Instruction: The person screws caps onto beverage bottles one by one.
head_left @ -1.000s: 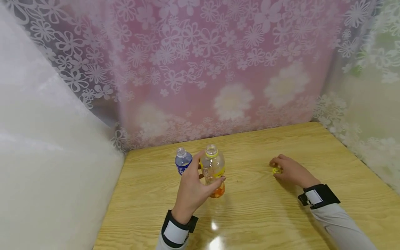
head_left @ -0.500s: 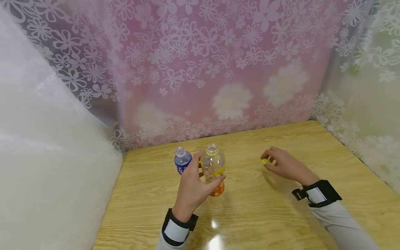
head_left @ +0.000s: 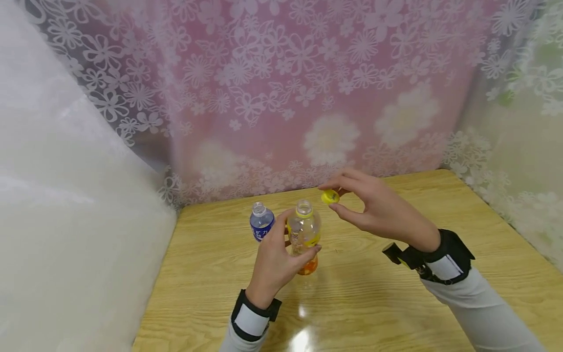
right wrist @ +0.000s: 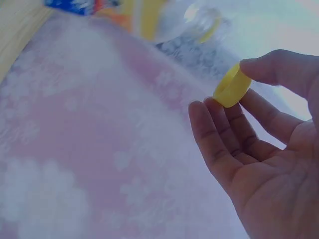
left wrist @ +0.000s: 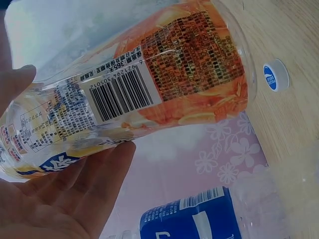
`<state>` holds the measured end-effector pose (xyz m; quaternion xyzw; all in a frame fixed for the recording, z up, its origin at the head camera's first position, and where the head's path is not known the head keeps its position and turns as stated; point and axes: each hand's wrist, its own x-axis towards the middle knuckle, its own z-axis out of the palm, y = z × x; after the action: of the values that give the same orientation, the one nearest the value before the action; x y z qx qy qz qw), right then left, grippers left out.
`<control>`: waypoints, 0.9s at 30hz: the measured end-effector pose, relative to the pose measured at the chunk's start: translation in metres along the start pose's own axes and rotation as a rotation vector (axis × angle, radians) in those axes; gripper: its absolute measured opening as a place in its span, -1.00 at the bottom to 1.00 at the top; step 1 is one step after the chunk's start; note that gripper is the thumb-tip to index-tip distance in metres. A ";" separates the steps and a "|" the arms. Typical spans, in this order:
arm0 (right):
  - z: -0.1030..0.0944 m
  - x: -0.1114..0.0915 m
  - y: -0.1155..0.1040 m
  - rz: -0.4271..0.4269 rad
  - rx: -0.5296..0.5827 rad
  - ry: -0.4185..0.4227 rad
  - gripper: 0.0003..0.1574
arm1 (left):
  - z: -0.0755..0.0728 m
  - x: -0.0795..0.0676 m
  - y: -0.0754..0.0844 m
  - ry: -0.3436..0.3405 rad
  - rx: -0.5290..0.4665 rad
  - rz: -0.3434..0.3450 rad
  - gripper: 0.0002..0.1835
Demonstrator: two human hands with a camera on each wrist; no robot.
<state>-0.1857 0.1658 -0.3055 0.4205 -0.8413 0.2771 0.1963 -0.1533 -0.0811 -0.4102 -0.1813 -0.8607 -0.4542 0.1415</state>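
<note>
My left hand [head_left: 274,266] grips a clear plastic bottle [head_left: 305,227] with a yellow neck ring and an orange, yellow-banded label. The bottle stands upright on the table, its mouth uncovered. In the left wrist view, its barcode label [left wrist: 124,92] faces the camera. My right hand [head_left: 369,203] pinches a yellow bottle cap [head_left: 330,197] between thumb and fingers, just right of the bottle mouth and apart from it. The right wrist view shows the cap [right wrist: 233,85] tilted, held at its edges. Left of the gripped bottle stands a blue-labelled bottle [head_left: 261,224], also uncapped.
A white cap [left wrist: 276,74] with a blue top lies on the wooden table [head_left: 193,274] in the left wrist view. A pink flowered curtain [head_left: 264,122] hangs behind the table. White sheeting [head_left: 79,220] borders the left side.
My right hand has lifted the yellow cap off the table and carried it left, up beside the bottle mouth. The left hand keeps its grip on the bottle.
</note>
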 end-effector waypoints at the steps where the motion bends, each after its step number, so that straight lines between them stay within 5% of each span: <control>1: -0.001 0.007 -0.006 -0.020 0.005 -0.002 -0.51 | 0.000 0.000 0.000 -0.002 0.001 0.001 -0.04; 10: 0.012 0.030 -0.021 -0.107 0.050 -0.078 -0.53 | -0.003 -0.001 -0.002 -0.014 0.014 0.006 -0.06; 27: 0.025 0.036 -0.026 0.001 -0.008 -0.090 -0.58 | -0.006 0.001 -0.005 0.005 0.022 0.057 -0.06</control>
<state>-0.1876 0.1154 -0.2969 0.4313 -0.8506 0.2548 0.1597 -0.1558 -0.0885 -0.4104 -0.2028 -0.8598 -0.4411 0.1585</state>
